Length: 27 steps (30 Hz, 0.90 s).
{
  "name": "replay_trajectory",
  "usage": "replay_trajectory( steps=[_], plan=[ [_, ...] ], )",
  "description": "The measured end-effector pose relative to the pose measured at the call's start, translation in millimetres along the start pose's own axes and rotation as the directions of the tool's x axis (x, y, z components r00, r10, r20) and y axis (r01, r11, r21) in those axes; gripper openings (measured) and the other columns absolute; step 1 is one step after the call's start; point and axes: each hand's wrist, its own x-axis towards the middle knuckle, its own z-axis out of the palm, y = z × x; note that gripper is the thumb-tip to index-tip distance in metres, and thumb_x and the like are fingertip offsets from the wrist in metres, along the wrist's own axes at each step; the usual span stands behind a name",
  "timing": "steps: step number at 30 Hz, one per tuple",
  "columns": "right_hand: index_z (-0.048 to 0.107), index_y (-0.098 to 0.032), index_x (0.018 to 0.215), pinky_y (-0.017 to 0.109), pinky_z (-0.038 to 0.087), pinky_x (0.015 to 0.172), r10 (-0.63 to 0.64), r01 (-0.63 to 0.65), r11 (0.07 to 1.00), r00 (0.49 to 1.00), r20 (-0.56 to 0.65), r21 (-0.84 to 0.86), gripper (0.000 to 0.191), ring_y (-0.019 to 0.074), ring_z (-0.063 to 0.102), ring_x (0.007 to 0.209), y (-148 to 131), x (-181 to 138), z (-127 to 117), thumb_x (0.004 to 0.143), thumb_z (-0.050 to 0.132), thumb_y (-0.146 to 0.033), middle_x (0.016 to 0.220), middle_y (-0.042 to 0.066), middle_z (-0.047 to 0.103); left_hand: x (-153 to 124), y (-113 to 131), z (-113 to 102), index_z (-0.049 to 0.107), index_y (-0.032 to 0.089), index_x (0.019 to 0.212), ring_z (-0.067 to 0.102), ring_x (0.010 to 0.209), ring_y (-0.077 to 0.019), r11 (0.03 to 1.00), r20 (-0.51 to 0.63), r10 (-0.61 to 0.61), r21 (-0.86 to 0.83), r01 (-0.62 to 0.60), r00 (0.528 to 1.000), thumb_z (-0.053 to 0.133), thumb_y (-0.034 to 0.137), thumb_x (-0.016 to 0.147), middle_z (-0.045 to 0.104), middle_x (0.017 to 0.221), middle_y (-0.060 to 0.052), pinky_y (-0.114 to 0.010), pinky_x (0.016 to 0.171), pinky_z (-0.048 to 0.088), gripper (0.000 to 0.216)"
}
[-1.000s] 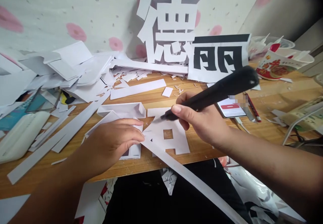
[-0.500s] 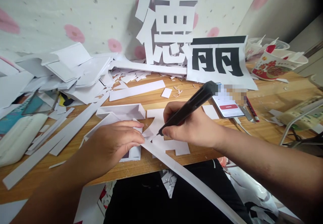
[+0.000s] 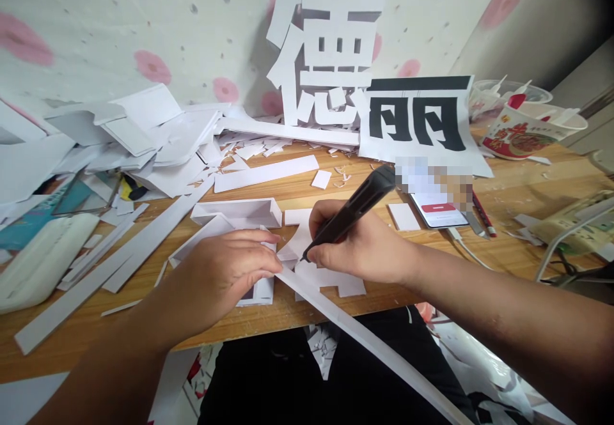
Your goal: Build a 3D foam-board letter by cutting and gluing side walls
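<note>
My right hand (image 3: 355, 239) is closed round a thick black pen-shaped tool (image 3: 352, 204), its thin tip pointing down at a white cut-out board piece (image 3: 330, 278) on the table. With fingers pressed together, my left hand (image 3: 230, 262) grips the end of a long white strip (image 3: 369, 335). That strip runs from the cut-out's edge, over the table edge and across my lap. Just behind the left hand lies a white raised-wall board shape (image 3: 240, 211), partly covered by the hand.
A white built-up character (image 3: 330, 61) leans on the back wall. Beside it are a printed character sheet (image 3: 422, 124), a phone (image 3: 439, 211) on a cable and a paper bowl (image 3: 522, 131). Board scraps (image 3: 139, 131) pile up at left, near a long white case (image 3: 52, 262).
The view has shifted slightly, so the scene sits a little further right. The black tool's upper end has tipped slightly left. Both hands keep their holds, and the tip stays near the same spot.
</note>
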Motion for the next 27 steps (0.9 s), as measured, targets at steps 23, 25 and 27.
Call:
replay_trajectory(
  steps=[23, 25, 27],
  plan=[
    [0.048, -0.019, 0.059, 0.020, 0.033, 0.046, -0.062, 0.066, 0.996, 0.996, -0.068, 0.060, 0.016, 0.0076, 0.039, 0.051, -19.4, -8.0, 1.6, 0.057, 0.060, -0.008, 0.054, -0.008, 0.043, -2.9, -1.5, 6.1, 0.072, 0.022, 0.089, 0.065, 0.106, -0.0196, 0.997, -0.006, -0.075, -0.035, 0.074, 0.997, 0.054, 0.013, 0.088, 0.074, 0.095, -0.002, -0.032, 0.089, 0.055, 0.021],
    [0.050, -0.019, 0.059, 0.020, 0.033, 0.045, -0.045, 0.056, 0.992, 0.994, -0.099, 0.111, 0.015, 0.0080, 0.042, 0.051, -23.9, -11.3, -3.2, 0.057, 0.062, -0.010, 0.054, -0.007, 0.046, -3.0, 0.0, 6.6, 0.073, 0.023, 0.088, 0.065, 0.105, -0.0193, 0.994, -0.033, -0.093, -0.052, 0.091, 0.995, 0.055, 0.014, 0.088, 0.074, 0.094, -0.002, -0.032, 0.089, 0.055, 0.020],
    [0.053, -0.019, 0.061, 0.021, 0.037, 0.045, -0.022, 0.049, 0.975, 0.992, -0.127, 0.219, 0.013, 0.0097, 0.048, 0.049, -24.5, -17.8, -10.9, 0.059, 0.065, -0.014, 0.052, -0.006, 0.051, -2.9, 1.7, 6.8, 0.073, 0.024, 0.087, 0.066, 0.104, -0.0188, 0.992, -0.040, -0.108, -0.066, 0.106, 0.993, 0.054, 0.013, 0.088, 0.074, 0.092, -0.001, -0.031, 0.087, 0.055, 0.022]
  ],
)
